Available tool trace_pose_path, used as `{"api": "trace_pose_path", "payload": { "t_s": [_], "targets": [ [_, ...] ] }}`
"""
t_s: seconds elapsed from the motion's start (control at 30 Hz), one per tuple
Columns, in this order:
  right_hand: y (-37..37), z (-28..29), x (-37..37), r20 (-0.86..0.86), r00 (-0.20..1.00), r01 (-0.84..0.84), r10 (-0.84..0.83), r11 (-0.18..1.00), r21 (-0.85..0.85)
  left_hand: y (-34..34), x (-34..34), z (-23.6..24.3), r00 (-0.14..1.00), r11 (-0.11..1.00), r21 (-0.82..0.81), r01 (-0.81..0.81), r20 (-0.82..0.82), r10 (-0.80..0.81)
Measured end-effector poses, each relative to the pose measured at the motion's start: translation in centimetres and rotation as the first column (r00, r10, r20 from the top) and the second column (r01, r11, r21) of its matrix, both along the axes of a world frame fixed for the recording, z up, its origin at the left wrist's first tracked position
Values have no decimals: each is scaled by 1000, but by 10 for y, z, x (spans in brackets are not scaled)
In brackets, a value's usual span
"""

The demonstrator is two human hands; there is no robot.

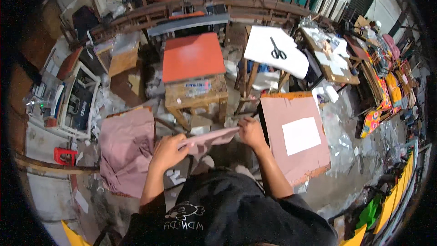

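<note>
Left hand (169, 151) and right hand (251, 132), apart, grip mauve cloth (211, 138) before red-topped table (193, 59); left of table, white-framed cabinet (95, 105) shows lettered dark panel (78, 109).

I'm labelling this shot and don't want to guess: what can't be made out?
All in the head view:
Part of the held pink cloth: covered by the right hand.
Surface beneath the scissors: hidden by the large white sheet.
Far-right clutter: too small and dim to name.

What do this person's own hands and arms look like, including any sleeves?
The left hand and right hand are ungloved; the forearms are bare below the dark sleeves of a black top with a white line drawing and lettering.
</note>
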State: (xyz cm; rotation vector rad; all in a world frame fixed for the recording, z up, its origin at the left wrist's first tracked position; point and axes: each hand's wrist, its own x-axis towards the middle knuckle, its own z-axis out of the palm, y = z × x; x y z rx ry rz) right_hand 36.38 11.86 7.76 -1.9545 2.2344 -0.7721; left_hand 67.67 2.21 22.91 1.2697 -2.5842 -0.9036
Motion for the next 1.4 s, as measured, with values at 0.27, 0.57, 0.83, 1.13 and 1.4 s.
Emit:
{"api": "trace_pose_path", "payload": {
  "t_s": [0.27, 0.57, 0.83, 1.13, 1.4],
  "targets": [
    [25, 38, 12, 462, 870, -164, 175, 984, -64, 0, 6, -24, 943, 986, -66, -155, -307, 127],
    [20, 79, 39, 477, 704, -538, 527, 834, -127, 22, -40, -38, 948, 916, 345, 204, -303, -97],
    [26, 54, 54, 530, 673, -592, 517, 805, -33, 35, -61, -20, 950, 921, 240, 307, -126, -284],
    [31, 7, 41, 472, 865, -390, 169, 819, 421, 18, -49, -37, 924, 960, -83, 267, -263, -279],
    [48, -45, 2, 69, 996, -75, 48, 881, 467, 12, -26, -29, 939, 978, 4, 208, -281, -198]
  ]
}}
